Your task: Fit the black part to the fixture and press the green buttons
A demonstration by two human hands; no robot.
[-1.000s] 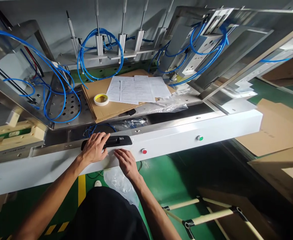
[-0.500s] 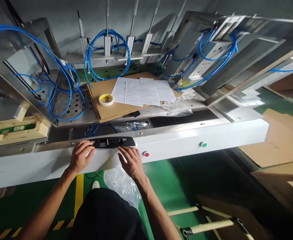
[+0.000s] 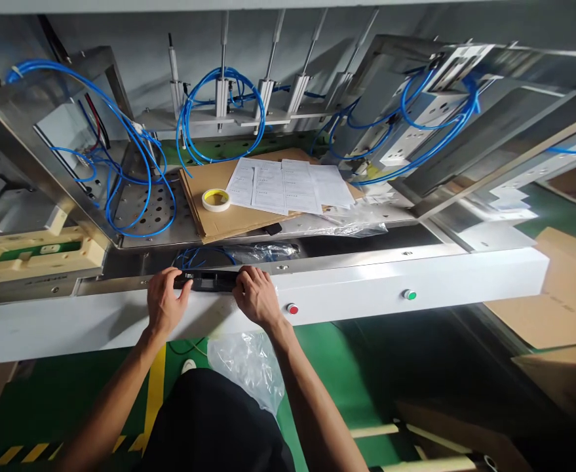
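A long black handle part [image 3: 212,281] lies on the top edge of the machine's white front panel [image 3: 366,295]. My left hand [image 3: 164,305] grips its left end with fingers curled around it. Its right end is held by my right hand [image 3: 255,296], fingers bent over the top. A red button [image 3: 292,308] sits just right of my right hand, and a green button [image 3: 408,294] farther right. A clear plastic bag [image 3: 246,364] hangs below the panel near my lap.
Behind the panel lie cardboard sheets [image 3: 219,216] with paper forms [image 3: 288,187], a roll of tape [image 3: 215,199] and plastic bags [image 3: 351,226]. Blue air hoses [image 3: 223,118] loop around steel frames. Cardboard boxes [image 3: 573,295] stand at right on the green floor.
My left hand slid off the top of the black handle to its left end. My right hand rose from the panel face to grip the right end. The view shifted slightly.
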